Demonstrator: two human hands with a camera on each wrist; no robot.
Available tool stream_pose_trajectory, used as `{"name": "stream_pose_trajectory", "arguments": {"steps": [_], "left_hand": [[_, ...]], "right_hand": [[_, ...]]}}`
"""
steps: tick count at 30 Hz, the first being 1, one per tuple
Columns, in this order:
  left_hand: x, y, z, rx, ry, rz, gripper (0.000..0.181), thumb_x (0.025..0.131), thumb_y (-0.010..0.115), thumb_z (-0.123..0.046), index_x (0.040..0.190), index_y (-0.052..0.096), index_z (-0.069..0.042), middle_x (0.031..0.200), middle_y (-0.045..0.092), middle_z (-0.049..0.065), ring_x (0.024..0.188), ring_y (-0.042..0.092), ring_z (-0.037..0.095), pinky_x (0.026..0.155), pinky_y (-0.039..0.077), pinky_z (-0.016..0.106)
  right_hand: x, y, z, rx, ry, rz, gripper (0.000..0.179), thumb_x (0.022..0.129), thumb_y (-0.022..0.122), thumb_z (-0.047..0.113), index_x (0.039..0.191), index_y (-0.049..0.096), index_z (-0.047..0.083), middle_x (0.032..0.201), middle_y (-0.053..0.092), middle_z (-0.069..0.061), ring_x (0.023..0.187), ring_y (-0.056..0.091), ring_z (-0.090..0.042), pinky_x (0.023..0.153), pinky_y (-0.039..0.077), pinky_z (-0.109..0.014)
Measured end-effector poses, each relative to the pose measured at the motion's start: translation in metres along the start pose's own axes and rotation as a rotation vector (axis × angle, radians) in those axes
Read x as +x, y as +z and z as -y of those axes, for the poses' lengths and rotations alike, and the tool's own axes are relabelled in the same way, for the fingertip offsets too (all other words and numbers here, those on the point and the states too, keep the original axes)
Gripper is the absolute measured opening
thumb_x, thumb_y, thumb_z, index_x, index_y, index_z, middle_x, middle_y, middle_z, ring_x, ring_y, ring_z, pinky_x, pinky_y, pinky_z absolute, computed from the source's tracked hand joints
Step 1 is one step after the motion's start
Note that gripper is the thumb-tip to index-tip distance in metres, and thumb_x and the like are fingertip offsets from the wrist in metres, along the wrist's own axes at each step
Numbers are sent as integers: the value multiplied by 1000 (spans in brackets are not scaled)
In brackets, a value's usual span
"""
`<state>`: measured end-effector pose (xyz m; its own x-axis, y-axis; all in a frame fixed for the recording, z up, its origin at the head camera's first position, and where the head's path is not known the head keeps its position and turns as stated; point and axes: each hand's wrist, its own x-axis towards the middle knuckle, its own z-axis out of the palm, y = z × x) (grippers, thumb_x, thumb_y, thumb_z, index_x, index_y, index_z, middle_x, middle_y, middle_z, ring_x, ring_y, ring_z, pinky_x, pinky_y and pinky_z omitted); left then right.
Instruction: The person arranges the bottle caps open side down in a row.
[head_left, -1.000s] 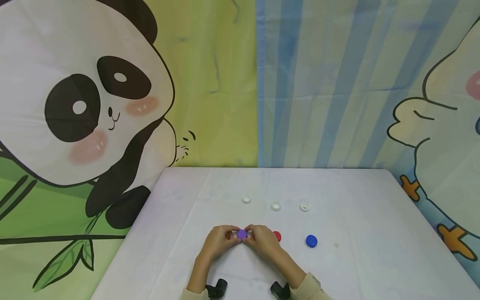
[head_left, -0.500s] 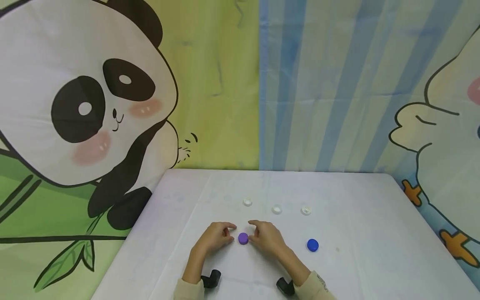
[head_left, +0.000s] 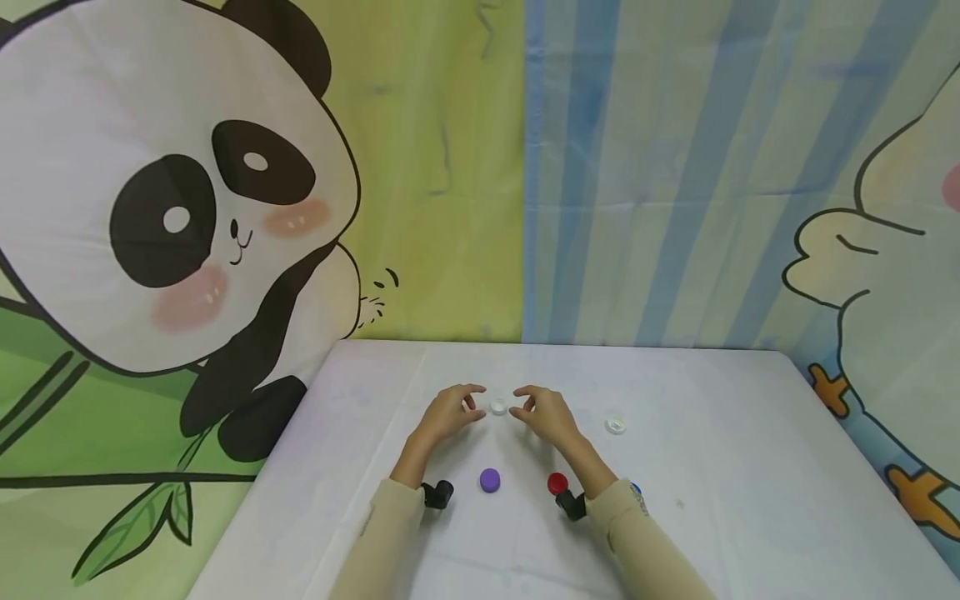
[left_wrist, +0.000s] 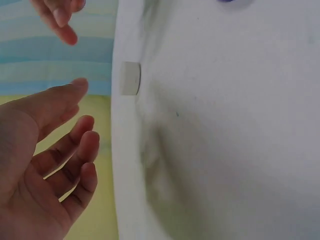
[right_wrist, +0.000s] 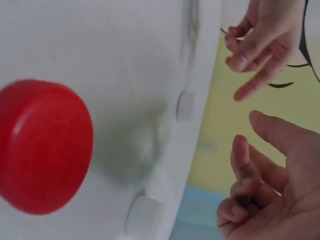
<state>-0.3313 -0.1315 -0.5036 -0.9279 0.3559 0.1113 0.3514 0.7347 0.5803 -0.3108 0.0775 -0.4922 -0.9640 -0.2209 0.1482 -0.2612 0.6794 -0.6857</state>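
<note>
Two bare hands either side of a small white disc (head_left: 498, 407) on a white-covered table (head_left: 712, 500).
Left hand (head_left: 446, 412) just left of the disc, right hand (head_left: 547, 415) just right of it, each with thumb and fingertips apart, pointing inward, clear of the disc. Disc lying flat in the gap between. Nearer the viewer: purple cap (head_left: 490, 480) between the forearms, red cap (head_left: 557, 483) beside the black device (head_left: 572, 504) at the right wrist, blue cap (head_left: 636, 488) mostly hidden behind the right sleeve (head_left: 637, 533). Farther right, past the right hand, another pale round piece (head_left: 615, 425). Behind the table, cloth printed with a large cartoon panda (head_left: 225, 250), a yellow panel (head_left: 450, 208) and blue stripes (head_left: 678, 167).
</note>
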Motion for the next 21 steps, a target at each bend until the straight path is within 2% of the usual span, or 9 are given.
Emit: {"name": "stream_pose_trajectory", "arguments": {"steps": [4, 9, 14, 21], "left_hand": [[17, 7, 3, -11, 19, -6, 42, 79, 68, -21, 119, 58, -10, 82, 59, 3, 65, 51, 11, 57, 42, 24], [28, 16, 8, -16, 11, 34, 40, 78, 69, -19, 115, 60, -9, 80, 59, 4, 65, 51, 11, 58, 42, 24], [32, 24, 14, -23, -20, 75, 38, 76, 71, -18, 112, 62, -10, 75, 57, 0, 64, 49, 9, 58, 41, 23], [33, 29, 13, 5, -29, 59, 31, 77, 71, -22, 105, 66, -11, 72, 56, -2, 64, 47, 9, 57, 39, 22]], "right_hand": [[14, 8, -7, 3, -3, 35, 36, 80, 68, 20, 109, 61, 1, 78, 63, -8, 58, 52, -13, 50, 42, -26], [26, 19, -18, 39, 16, 88, 35, 78, 69, 17, 107, 62, -1, 81, 65, -8, 70, 58, -15, 60, 47, -27], [32, 27, -24, 34, 7, 104, 35, 75, 72, 16, 104, 63, -1, 79, 65, -6, 69, 58, -14, 63, 48, -27], [37, 32, -24, -17, -33, 66, 30, 72, 74, 12, 97, 66, -1, 72, 63, -4, 62, 53, -11, 60, 45, -24]]}}
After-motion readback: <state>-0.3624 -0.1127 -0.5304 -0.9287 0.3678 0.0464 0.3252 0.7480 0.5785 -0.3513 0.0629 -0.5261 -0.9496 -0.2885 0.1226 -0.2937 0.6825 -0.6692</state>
